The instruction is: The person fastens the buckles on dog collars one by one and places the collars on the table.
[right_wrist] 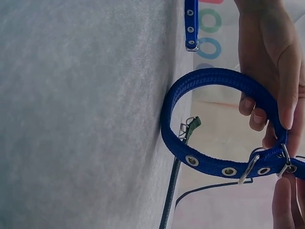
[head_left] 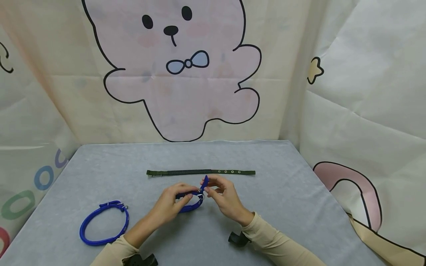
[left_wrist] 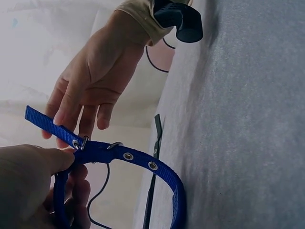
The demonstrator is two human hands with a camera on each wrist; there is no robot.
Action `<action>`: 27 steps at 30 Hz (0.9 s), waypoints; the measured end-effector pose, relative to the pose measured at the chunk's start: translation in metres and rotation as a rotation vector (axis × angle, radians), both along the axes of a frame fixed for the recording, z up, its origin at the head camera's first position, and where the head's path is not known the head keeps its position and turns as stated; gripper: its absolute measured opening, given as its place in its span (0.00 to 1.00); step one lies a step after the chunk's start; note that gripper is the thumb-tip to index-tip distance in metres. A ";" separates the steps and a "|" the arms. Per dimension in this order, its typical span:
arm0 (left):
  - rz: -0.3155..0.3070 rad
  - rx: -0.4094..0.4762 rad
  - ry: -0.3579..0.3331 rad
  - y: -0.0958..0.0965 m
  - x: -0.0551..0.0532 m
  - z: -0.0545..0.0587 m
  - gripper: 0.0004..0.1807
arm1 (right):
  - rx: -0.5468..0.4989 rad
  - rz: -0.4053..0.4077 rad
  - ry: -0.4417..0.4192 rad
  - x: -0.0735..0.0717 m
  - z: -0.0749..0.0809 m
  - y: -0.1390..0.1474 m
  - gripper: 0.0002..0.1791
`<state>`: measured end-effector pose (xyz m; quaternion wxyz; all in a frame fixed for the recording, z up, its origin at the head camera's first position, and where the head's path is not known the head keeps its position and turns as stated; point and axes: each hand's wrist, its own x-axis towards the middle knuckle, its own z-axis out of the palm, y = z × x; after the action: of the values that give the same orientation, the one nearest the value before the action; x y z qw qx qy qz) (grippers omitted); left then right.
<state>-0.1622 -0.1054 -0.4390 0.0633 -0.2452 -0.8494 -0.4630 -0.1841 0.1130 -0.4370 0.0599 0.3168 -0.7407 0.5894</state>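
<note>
A blue buckle collar [head_left: 191, 208], closed into a loop, is up between the hands over the middle of the table. The left hand [head_left: 169, 203] pinches it beside the metal buckle [right_wrist: 285, 164], thumb on one side and fingers on the other. The right hand [head_left: 227, 199] has its thumb and fingertips on the strap's free end [left_wrist: 45, 120], which sticks out past the buckle. Metal eyelets [right_wrist: 228, 171] and a D-ring [right_wrist: 249, 169] show along the band. The thumb and fingers of the right hand lie on opposite sides of the strap end.
Another blue collar [head_left: 83, 226], also buckled into a loop, lies at the left on the grey table [head_left: 283, 221]. Behind the hands a dark green collar [head_left: 233, 171] lies stretched out straight. Printed cloth [head_left: 213, 99] hangs at the back and both sides.
</note>
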 end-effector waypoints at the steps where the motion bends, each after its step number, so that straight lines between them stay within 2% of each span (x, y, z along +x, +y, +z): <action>1: 0.002 -0.002 0.005 0.000 0.000 0.000 0.14 | 0.000 -0.001 0.002 0.000 0.000 0.000 0.15; 8: 0.015 -0.009 0.008 0.001 0.000 0.002 0.14 | 0.020 -0.012 0.023 0.001 0.002 0.000 0.14; 17: 0.022 0.011 -0.032 0.001 0.003 0.004 0.14 | 0.044 -0.017 0.045 0.001 0.002 0.002 0.15; 27: 0.000 0.061 -0.079 0.002 0.003 0.007 0.15 | 0.150 -0.035 0.080 0.005 0.001 0.000 0.15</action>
<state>-0.1589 -0.1036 -0.4319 0.0371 -0.2247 -0.8366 -0.4982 -0.1795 0.1132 -0.4356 0.0759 0.3309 -0.7851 0.5181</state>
